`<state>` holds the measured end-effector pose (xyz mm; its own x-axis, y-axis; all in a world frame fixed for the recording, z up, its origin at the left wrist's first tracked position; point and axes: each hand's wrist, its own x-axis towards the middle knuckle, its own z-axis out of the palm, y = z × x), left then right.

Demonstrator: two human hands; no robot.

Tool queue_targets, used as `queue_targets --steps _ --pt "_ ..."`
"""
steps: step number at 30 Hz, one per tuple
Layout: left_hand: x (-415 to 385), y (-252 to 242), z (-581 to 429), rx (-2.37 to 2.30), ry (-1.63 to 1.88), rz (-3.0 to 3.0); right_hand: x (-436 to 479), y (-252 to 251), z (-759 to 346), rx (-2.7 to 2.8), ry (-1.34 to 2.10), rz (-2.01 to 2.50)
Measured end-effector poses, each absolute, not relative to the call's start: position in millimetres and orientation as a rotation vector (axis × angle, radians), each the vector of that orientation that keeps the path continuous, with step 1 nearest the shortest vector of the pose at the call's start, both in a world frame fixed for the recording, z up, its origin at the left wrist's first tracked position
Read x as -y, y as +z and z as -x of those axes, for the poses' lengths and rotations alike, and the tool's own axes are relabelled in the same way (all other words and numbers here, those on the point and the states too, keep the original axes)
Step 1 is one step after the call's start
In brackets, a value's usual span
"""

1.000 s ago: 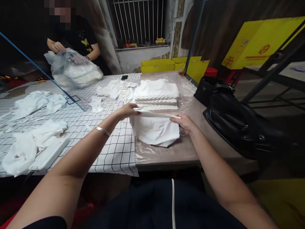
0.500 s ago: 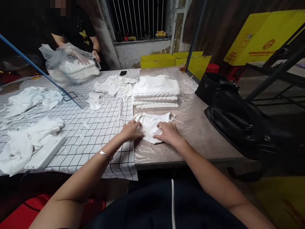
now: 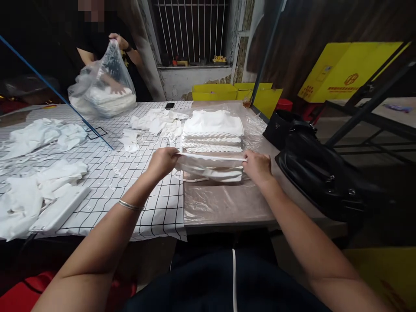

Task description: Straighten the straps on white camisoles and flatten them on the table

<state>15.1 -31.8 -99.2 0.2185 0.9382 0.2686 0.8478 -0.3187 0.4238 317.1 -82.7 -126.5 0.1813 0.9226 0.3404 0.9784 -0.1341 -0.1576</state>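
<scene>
A white garment (image 3: 211,166) is stretched sideways between my two hands, its near part hanging down over the plastic-covered table. My left hand (image 3: 165,162) pinches its upper left corner, above the edge of the checked cloth. At the upper right corner, my right hand (image 3: 258,164) grips the same edge with closed fingers. Just beyond it lies a stack of folded white garments (image 3: 212,125), squared up with wavy edges towards me. The garment's exact kind is hard to make out, as it is pulled taut.
Loose white garments (image 3: 159,121) and a white flat box-like object (image 3: 61,210) lie on the checked cloth (image 3: 130,190). A black bag (image 3: 321,173) sits at the right. Across the table, a person's hands hold a clear plastic bag (image 3: 110,73) around white cloth. A blue pole slants at left.
The white garment was lying on the table under my hands; now it is lifted and stretched taut between them. Across the table, the person has raised the plastic bag's top.
</scene>
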Motion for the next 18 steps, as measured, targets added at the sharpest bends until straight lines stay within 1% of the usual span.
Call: queue_targets --steps 2,4,6,9,10,12,15,18 --pt "30.3 -82.2 -8.4 -1.712 0.750 -2.330 78.5 -115.1 -330.3 1.724 -0.187 2.199" --pt "29.1 -66.3 -1.4 -1.721 0.771 -2.292 74.4 -99.9 -344.1 1.638 -0.066 2.202" --pt "27.9 -50.8 6.5 -1.714 0.806 -2.209 72.0 -82.8 -357.5 1.554 0.192 2.093" --pt "26.7 -30.4 18.0 -1.550 0.815 -2.072 72.2 -59.9 -373.4 1.367 0.710 1.738" --pt "26.6 -25.1 20.8 -1.485 0.799 -2.033 72.8 -54.3 -376.9 1.306 0.824 1.632" --pt "26.4 -17.6 23.7 -1.447 0.773 -1.975 74.1 -46.7 -381.2 1.245 0.877 1.551" --pt "26.3 -12.7 22.4 -1.455 0.766 -1.932 74.9 -42.4 -383.7 1.268 0.793 1.596" --pt "26.4 -12.9 19.2 -1.386 0.780 -1.895 75.4 -41.4 -386.8 1.274 0.786 1.596"
